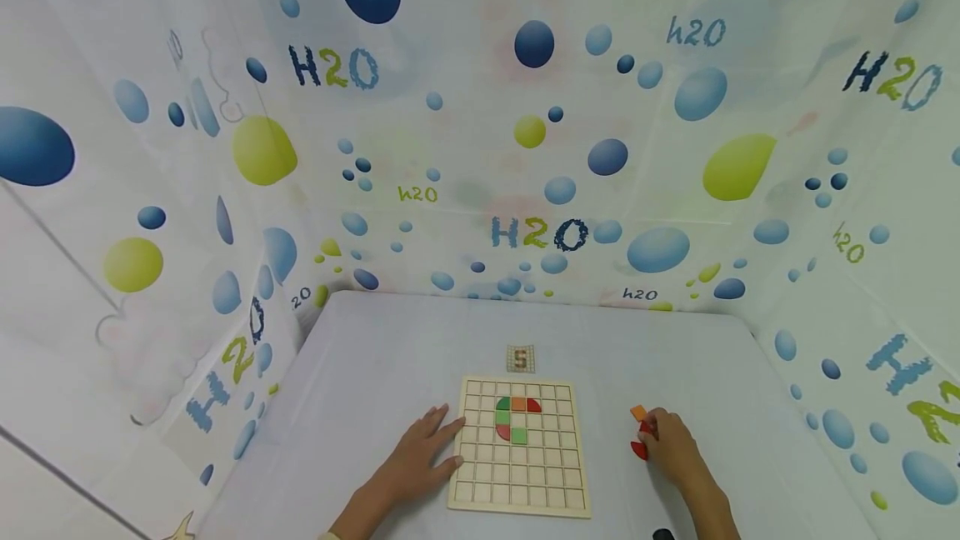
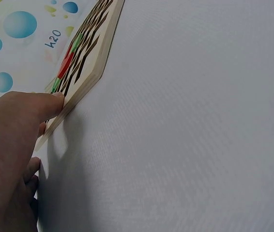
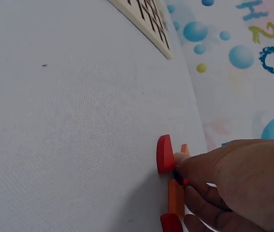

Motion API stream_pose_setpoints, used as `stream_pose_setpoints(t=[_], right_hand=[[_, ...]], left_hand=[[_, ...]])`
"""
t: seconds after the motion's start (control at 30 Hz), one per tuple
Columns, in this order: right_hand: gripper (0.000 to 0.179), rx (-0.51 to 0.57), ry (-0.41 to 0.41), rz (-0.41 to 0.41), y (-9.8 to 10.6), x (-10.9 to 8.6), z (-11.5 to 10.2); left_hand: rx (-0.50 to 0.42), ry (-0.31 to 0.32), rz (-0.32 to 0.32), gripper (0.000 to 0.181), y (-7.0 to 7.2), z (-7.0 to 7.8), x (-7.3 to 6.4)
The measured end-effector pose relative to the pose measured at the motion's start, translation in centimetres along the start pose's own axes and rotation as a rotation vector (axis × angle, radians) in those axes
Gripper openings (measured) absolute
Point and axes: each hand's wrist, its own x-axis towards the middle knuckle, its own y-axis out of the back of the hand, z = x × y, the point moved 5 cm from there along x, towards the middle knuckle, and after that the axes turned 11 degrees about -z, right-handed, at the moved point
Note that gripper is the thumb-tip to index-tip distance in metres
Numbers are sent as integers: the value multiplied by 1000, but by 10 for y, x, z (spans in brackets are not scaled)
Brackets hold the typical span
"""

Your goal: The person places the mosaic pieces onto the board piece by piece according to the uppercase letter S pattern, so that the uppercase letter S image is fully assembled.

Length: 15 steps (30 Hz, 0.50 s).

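A wooden grid board (image 1: 517,510) lies on the table, holding several green, orange and red pieces, some square and some with a rounded corner. My left hand (image 1: 420,458) rests at the board's left edge with fingers spread; its thumb (image 2: 50,104) touches the edge in the left wrist view. To the right of the board, my right hand (image 1: 677,447) pinches a small red piece (image 3: 184,181), mostly hidden by the fingers. Close by lie a rounded red piece (image 3: 164,155), an orange piece (image 3: 175,199) and another red piece (image 3: 171,223).
Behind the board lies a small pattern card (image 1: 521,358) marked with a brown figure like a 5 or S. A black object (image 1: 663,534) shows at the table's front edge. Printed sheets (image 1: 465,132) hang behind and at both sides of the white-covered table (image 1: 390,340).
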Motion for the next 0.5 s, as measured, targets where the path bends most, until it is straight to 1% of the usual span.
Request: stream_pose_setpoints(t=[0.2,0.5], right_hand=[[26,13,15,2,-1,-1,1],[25,10,5,-29,0,0,-1]], left_hand=[[-10,-5,-2,63,2,3,-1],[2,-9,0,64,0,0,-1]])
